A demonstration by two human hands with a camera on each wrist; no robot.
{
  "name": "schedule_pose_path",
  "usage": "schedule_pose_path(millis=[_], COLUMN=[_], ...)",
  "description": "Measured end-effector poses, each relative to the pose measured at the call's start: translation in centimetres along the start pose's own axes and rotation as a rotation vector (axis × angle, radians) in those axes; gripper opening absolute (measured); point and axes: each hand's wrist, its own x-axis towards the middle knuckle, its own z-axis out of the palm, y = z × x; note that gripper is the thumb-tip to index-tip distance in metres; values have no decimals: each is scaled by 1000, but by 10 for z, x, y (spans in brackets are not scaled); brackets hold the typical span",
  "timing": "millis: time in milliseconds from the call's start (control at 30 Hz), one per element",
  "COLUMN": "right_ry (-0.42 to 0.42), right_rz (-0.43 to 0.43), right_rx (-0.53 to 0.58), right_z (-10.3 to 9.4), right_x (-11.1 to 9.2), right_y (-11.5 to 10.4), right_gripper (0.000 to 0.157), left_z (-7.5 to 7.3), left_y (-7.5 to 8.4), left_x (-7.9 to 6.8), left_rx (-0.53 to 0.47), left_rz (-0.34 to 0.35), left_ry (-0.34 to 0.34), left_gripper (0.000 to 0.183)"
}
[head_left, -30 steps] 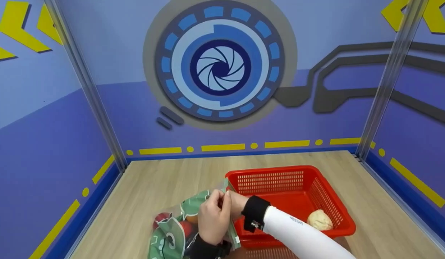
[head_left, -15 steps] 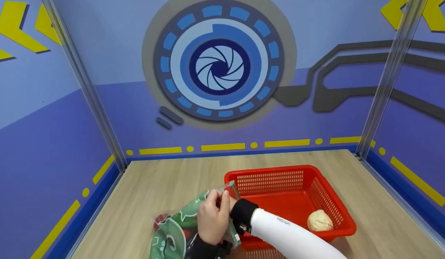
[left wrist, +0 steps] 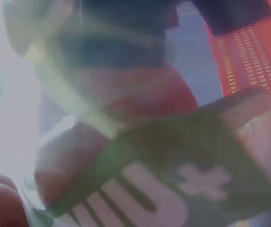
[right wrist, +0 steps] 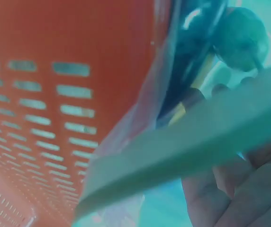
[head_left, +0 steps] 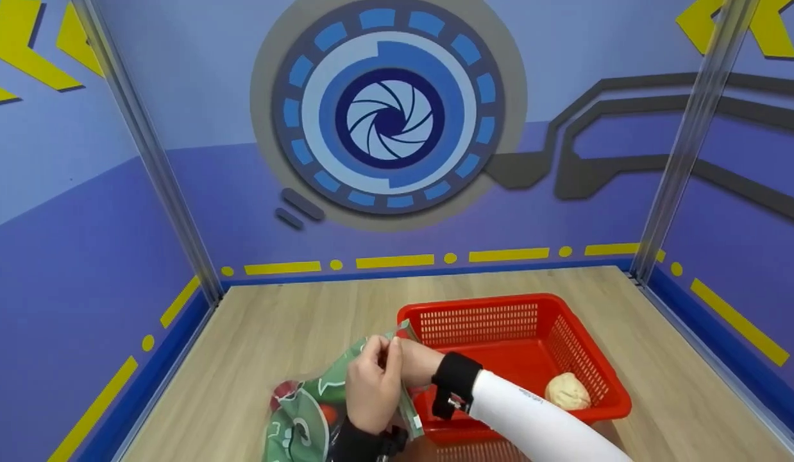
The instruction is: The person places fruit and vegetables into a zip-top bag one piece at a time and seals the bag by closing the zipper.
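A green printed clear plastic zip bag (head_left: pixel 336 385) lies at the basket's left side with red and dark items inside. My left hand (head_left: pixel 374 385) pinches its top edge between thumb and curled fingers. Close against it, my right hand (head_left: pixel 419 361) grips the same edge, its fingertips hidden behind the left hand in the head view. In the right wrist view the bag's pale edge strip (right wrist: pixel 183 151) crosses in front of the right fingers (right wrist: pixel 206 198), and a round thing with a stem (right wrist: pixel 242 40) shows behind. Bold white lettering on the bag (left wrist: pixel 154 189) fills the blurred left wrist view.
A red plastic basket (head_left: pixel 499 350) with slotted sides stands right of the bag, under my right forearm. One pale, bun-like round thing (head_left: pixel 568 391) sits in its near right corner. The wooden table (head_left: pixel 294 321) is bounded by printed blue-purple walls (head_left: pixel 217 212).
My right hand moved left along the bag's edge, then came back right. The left hand keeps its hold with a slight shift. The bag's printed side has folded over more of its contents.
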Motion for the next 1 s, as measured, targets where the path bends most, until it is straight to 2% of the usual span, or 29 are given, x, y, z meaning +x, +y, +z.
schedule_pose_path(millis=[167,367,533,667,867,1000], right_ry=[38,96,125,149,159,141], right_rz=[113,157,155,185,287,374], right_rx=[203,224,271,268,160,124], right_z=[-4,-18,-38,-55,-79,-91], right_x=[-13,-34,-56,-87,-145,-176], right_y=[2,2,9,17,34,50], right_gripper=[21,19,23,23,22,25], left_z=[-1,-1,-4,-6,-4,-3], left_y=[0,0,2,2,1,2], left_x=[0,0,1,1,1,0], left_rx=[-7,-17,-16,-13,-5,-13], left_rz=[-9,-26,-106,-143,-105,-99], left_ry=[-12,-30,-76,-85,-61,-62], left_gripper=[25,24,23,23,23,23])
